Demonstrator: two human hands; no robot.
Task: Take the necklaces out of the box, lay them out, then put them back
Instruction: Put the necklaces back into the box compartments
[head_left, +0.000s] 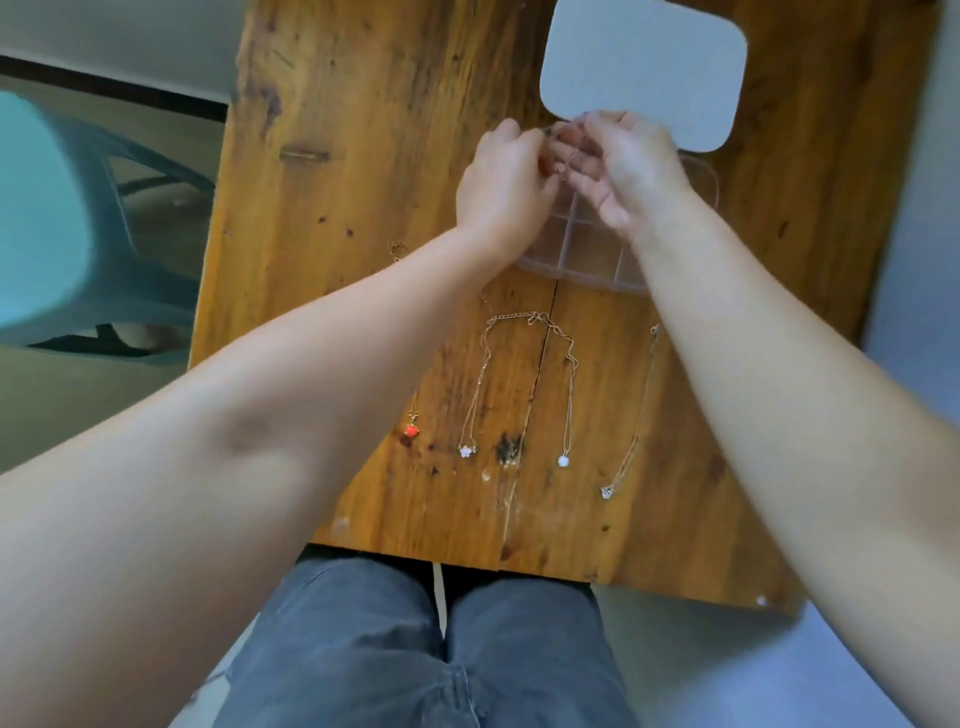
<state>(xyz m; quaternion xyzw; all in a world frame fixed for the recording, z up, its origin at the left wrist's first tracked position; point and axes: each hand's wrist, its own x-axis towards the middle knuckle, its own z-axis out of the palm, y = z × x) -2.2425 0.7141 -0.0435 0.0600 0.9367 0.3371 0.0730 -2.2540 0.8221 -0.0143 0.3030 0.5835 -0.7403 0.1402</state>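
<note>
Both hands' fingers (561, 150) pinch, apparently, a thin chain above the clear box (582, 249).

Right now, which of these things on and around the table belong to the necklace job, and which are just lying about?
Part of the job:
- clear compartment box
- its grey lid
- four necklaces laid out: red pendant, flower pendant, round white pendant, butterfly pendant
- left hand and right hand, working a thin chain over the box

Just lying about:
- teal chair
</note>
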